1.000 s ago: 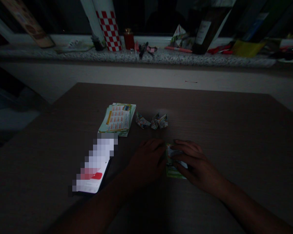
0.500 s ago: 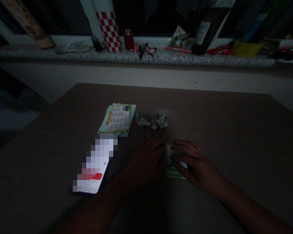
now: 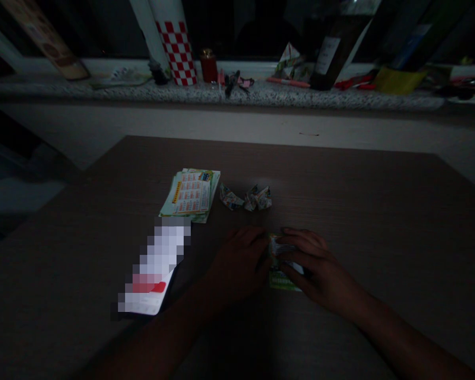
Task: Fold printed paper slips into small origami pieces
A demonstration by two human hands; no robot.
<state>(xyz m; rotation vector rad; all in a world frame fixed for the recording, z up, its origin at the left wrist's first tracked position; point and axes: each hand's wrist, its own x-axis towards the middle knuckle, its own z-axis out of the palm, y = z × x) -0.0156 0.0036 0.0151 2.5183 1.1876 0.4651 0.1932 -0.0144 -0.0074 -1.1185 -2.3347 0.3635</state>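
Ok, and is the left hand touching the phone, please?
Apart. The head view shows it: a strip of bare table lies between the left hand and the right edge of the phone.

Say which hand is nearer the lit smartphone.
Left. The left hand lies to the right of the lit smartphone, apart from it; the right hand is farther right, over the green printed paper.

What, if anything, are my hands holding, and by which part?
No clear grip shows: the right hand has fingers over the green printed paper, the left hand at the paper's left edge. Whether either pinches it is hidden.
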